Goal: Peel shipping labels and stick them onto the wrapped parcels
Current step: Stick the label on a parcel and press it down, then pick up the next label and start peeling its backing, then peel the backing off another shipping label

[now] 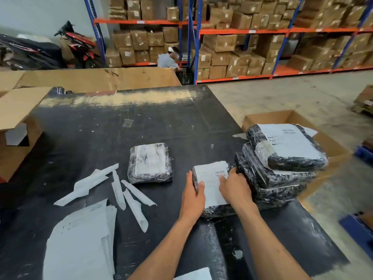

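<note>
A small black-wrapped parcel (212, 188) lies flat at the table's 5 o'clock, a white shipping label (212, 184) covering its top. At 3 o'clock — a stack of labelled parcels (282, 162). Centre: another parcel (150, 162). At 8 o'clock — peeled backing strips (121, 190) and label sheets (80, 239).

Glossy plastic-wrapped parcel (212, 190), matt paper label (212, 178).

Soft even daylight, wide-angle edge distortion.
</note>
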{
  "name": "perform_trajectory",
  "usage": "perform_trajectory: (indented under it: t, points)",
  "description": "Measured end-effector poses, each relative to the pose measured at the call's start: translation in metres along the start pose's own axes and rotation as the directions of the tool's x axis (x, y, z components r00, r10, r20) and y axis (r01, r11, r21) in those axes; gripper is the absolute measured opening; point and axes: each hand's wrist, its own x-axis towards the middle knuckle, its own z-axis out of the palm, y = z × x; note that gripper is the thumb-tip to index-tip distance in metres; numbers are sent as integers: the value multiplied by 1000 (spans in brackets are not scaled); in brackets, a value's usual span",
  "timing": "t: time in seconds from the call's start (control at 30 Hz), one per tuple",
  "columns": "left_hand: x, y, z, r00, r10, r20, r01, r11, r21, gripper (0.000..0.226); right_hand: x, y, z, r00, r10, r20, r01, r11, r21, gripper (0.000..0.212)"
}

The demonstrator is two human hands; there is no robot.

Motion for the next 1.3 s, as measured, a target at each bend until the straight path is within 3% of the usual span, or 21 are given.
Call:
perform_trajectory:
  t: [0.17,0.33,0.4,0.47,0.53,0.63,0.7,0.77,0.87,0.93,1.03,1.23,1.3]
  points:
    - [5,-5,3,1000,6,16,-7,999,50,64,-9,-8,9,995,-47,-87,28,978,-208,48]
    - [6,-4,-7,997,28,68,-33,997,65,61,-10,-13,5,988,-108,-107,87,978,-190,48]
    - [5,4,-18,999,33,17,-34,997,66,57,-13,-23,4,975,-183,-127,168,978,-120,46]
    - [-1,9,-42,988,38,-152,-37,999,11,52,-16,-42,10,955,-275,-113,276,961,1,41]
    - [-10,15,-75,926,67,-372,-88,995,-39,42,-23,-65,20,930,-366,-38,368,921,128,31]
    - [-30,17,-135,717,82,-692,-81,996,34,32,-47,-105,41,860,-489,147,443,858,259,22]
    - [-48,9,-173,573,82,-815,57,989,140,32,-71,-131,58,799,-542,262,463,832,306,34]
    - [-67,-5,-205,528,61,-847,261,937,230,34,-94,-154,76,753,-551,361,429,826,365,46]
    - [-88,-35,-232,630,-103,-770,456,852,259,49,-116,-177,106,708,-508,491,373,859,350,58]
    - [-99,-50,-238,724,-186,-664,486,820,300,69,-121,-184,123,662,-491,566,349,870,348,52]
    - [-112,-57,-234,805,-251,-538,477,812,336,81,-120,-186,136,619,-465,633,189,871,454,40]
    - [-116,-60,-235,828,-272,-490,470,813,344,93,-111,-178,133,665,-471,580,122,835,537,17]
    - [-115,-61,-235,848,-213,-485,439,794,420,94,-106,-177,121,648,-489,583,55,794,605,16]
